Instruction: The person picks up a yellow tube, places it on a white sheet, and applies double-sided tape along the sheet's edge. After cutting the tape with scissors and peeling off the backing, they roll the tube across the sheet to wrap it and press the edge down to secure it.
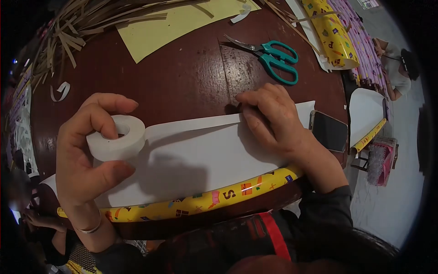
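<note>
My left hand (75,153) is curled round a roll of white tape (121,148), its index finger in the core. From the roll a strip of tape (194,124) stretches to the right, along the far edge of a sheet of wrapping paper (228,157) lying white side up. Its other end is pinched in my right hand (276,121), whose fingers are closed over the strip. The sheet's near edge curls up, showing a yellow printed side (196,202). Teal-handled scissors (279,61) lie beyond my right hand, blades slightly apart.
A phone (328,131) lies right of my right hand. Yellow card (169,34) and brown paper strips (68,39) are at the back left. Rolls of printed paper (335,39) stand at the back right. Other people (397,68) are at the right and lower left.
</note>
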Tool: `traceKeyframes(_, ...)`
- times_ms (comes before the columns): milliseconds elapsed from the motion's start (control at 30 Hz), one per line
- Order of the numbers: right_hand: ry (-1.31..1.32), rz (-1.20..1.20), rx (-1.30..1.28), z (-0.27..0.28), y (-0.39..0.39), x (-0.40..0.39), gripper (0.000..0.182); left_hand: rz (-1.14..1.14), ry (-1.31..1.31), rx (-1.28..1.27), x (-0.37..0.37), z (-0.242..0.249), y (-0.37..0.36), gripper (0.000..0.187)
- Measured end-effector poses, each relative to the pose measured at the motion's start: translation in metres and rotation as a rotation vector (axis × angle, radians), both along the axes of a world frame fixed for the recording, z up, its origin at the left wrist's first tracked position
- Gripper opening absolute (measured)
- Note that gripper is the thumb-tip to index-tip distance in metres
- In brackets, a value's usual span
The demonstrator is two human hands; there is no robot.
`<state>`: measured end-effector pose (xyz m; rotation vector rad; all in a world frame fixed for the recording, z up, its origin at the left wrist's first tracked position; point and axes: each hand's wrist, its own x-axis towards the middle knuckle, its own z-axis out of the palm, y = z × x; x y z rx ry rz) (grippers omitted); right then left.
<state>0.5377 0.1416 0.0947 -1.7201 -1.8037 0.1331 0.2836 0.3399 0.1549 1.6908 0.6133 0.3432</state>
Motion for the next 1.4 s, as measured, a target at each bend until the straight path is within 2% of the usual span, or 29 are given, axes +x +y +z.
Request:
traceKeyframes(200,-0.016,0.002,-0.001,0.001,0.000,0.000,0.025,-0.095,0.084,-0.006,-0.001,0.006,0.003,0.041)
traceKeyframes(267,-0.013,-0.004,-0.009,0.002,0.000,-0.001,0.024,-0.122,0.136,0.060,0.001,0.009,-0.001,0.036)
traceKeyframes(367,-0.003,-0.036,-0.038,0.003,0.000,-0.002,0.021,-0.010,0.122,-0.048,0.002,0.014,-0.010,0.029)
traceKeyframes(467,-0.012,-0.022,-0.031,0.003,-0.001,-0.001,0.020,0.100,0.100,-0.035,0.005,0.016,-0.020,0.026)
traceKeyframes(600,-0.014,-0.025,-0.016,0.005,0.000,-0.001,0.020,0.074,0.144,0.002,0.003,0.020,-0.016,0.025)
traceKeyframes(667,-0.011,-0.023,-0.027,0.006,0.000,-0.002,0.020,-0.028,0.144,0.146,-0.004,0.015,-0.011,0.028)
traceKeyframes(1000,-0.051,-0.001,0.029,0.002,0.001,-0.002,0.018,-0.237,0.072,0.162,-0.013,0.011,0.004,0.038)
traceKeyframes(1100,-0.054,-0.007,0.027,0.002,0.001,-0.003,0.017,-0.287,0.099,0.149,-0.011,0.016,0.007,0.038)
traceKeyframes(1167,-0.070,-0.022,0.012,0.002,0.001,-0.004,0.014,-0.270,0.208,0.055,-0.008,0.021,0.007,0.039)
traceKeyframes(1400,-0.073,-0.003,0.015,0.002,0.002,-0.004,0.011,-0.395,0.179,0.056,-0.012,0.018,0.018,0.039)
